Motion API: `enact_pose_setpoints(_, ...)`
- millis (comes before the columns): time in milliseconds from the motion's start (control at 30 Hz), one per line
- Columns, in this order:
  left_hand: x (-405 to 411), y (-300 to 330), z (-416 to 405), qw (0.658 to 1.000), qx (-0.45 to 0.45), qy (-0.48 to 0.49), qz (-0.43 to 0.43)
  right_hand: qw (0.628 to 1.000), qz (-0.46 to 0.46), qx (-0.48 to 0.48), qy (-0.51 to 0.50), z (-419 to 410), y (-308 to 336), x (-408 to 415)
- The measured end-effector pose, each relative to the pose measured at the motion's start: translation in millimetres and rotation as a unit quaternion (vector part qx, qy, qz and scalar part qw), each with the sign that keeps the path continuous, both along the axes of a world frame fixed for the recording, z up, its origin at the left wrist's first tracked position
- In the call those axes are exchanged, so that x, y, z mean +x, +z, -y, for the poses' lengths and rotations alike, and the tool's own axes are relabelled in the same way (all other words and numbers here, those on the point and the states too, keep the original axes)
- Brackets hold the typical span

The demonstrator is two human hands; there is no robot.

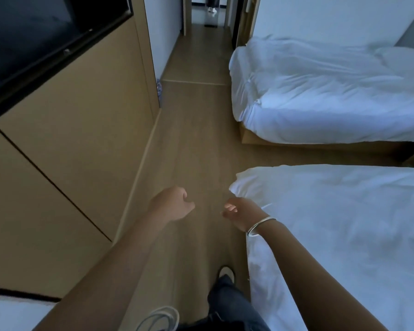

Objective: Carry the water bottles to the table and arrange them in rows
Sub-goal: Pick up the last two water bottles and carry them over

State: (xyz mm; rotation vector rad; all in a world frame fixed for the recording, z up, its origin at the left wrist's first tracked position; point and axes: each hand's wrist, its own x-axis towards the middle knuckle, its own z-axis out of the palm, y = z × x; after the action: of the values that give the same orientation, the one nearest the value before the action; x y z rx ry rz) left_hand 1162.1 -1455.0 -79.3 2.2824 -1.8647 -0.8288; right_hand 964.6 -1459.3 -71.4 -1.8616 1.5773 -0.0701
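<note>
Bottles barely peek round the wall corner; two hands, left and right, loosely curled, empty, beside two beds.

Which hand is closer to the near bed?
The right hand. It hangs just beside the corner of the near bed, almost at the sheet. The left hand is farther off, over the floor, toward the wall panels.

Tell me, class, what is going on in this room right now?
A person walks along the wooden floor between a wall of panels and two white beds. The left hand and right hand hang loosely curled in front, holding nothing. Something that may be bottles sits at the wall corner ahead, too small to tell.
</note>
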Motion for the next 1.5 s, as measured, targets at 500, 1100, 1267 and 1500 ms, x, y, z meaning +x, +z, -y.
enact_pose_setpoints(500,-11,8,318,0.997,-0.022,0.051,-0.055,0.997,-0.004,-0.01,0.074,330,2,2)
enact_pose_setpoints(1100,102,-12,615,0.995,0.0,0.077,-0.062,0.994,-0.007,0.002,0.112,642,-19,109)
enact_pose_setpoints(1267,140,-9,704,0.995,0.003,0.077,-0.061,0.995,-0.006,0.011,0.102,723,-22,143)
enact_pose_setpoints(1500,158,-25,803,0.997,0.021,0.048,-0.06,0.996,-0.01,0.038,0.077,821,-33,157)
